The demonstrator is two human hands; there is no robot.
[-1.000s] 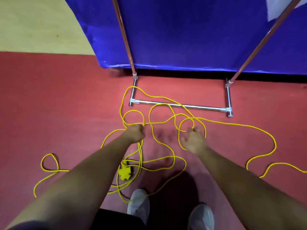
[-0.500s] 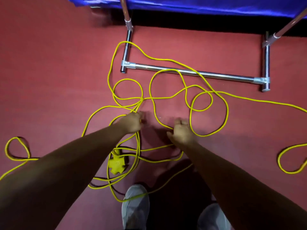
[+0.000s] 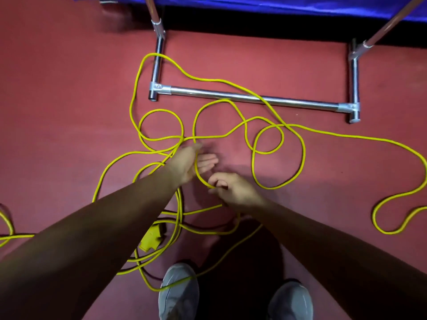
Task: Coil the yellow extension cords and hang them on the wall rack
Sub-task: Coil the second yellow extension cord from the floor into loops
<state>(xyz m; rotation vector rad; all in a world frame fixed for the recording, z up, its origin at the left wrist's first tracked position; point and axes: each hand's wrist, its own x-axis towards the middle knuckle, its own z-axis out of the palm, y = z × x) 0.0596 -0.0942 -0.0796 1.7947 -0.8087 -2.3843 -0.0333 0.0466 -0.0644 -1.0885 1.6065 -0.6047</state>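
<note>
Yellow extension cord [image 3: 304, 155] sprawls in loose loops over the red floor [image 3: 69, 88] and crosses the metal stand's bar [image 3: 231, 95]. My right hand [image 3: 233, 191] pinches one strand between thumb and forefinger. Just beside it, my left hand [image 3: 186, 163] lies open, fingers straight, with that same strand running across the palm toward the tangle ahead. Most of the slack lies forward and to my right, so I judge the right hand better placed to draw it in.

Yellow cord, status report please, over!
Right hand pinches yellow extension cord. Left hand open, cord across palm. Loose loops cross rack base bar and shoe.
</note>
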